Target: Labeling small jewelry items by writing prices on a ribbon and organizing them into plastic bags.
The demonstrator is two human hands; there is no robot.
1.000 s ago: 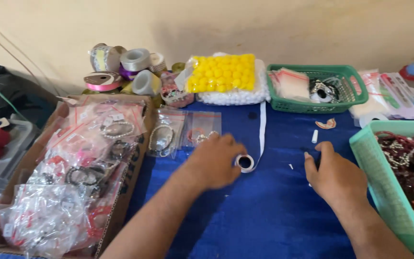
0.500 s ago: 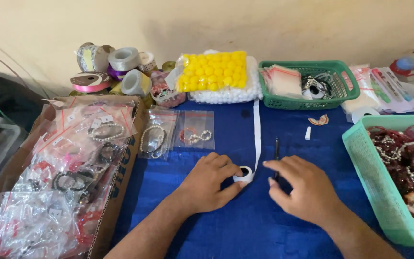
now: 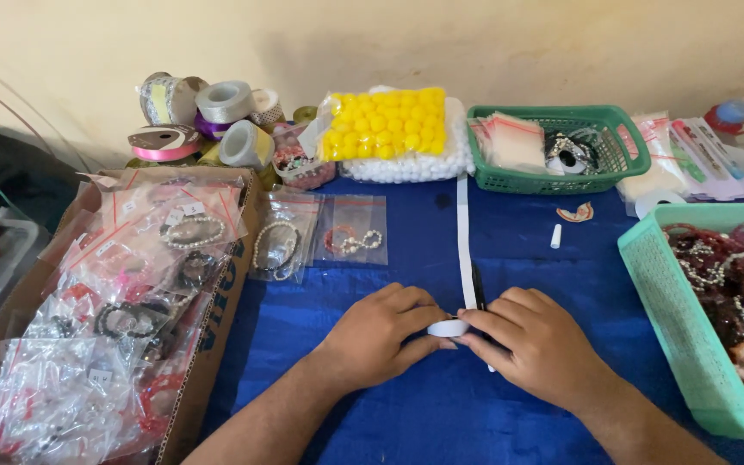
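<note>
A small roll of white tape [image 3: 448,328] lies on the blue cloth [image 3: 406,405], and both of my hands grip it. My left hand [image 3: 379,333] holds the roll from the left. My right hand [image 3: 534,342] pinches it from the right. From the roll a long white strip [image 3: 462,232] runs straight away across the cloth toward the back. A thin dark tool [image 3: 479,288] lies beside the strip, partly under my right hand.
A cardboard box [image 3: 217,319] of bagged bracelets stands at left. Two bracelet bags [image 3: 320,237] lie on the cloth. Ribbon spools [image 3: 204,120], a bag of yellow balls [image 3: 385,125], a green basket [image 3: 553,181] and a teal basket [image 3: 656,293] of beads ring the work area.
My right hand has moved left from the open cloth to meet the left hand at the tape roll. The camera has tilted down and closer.
</note>
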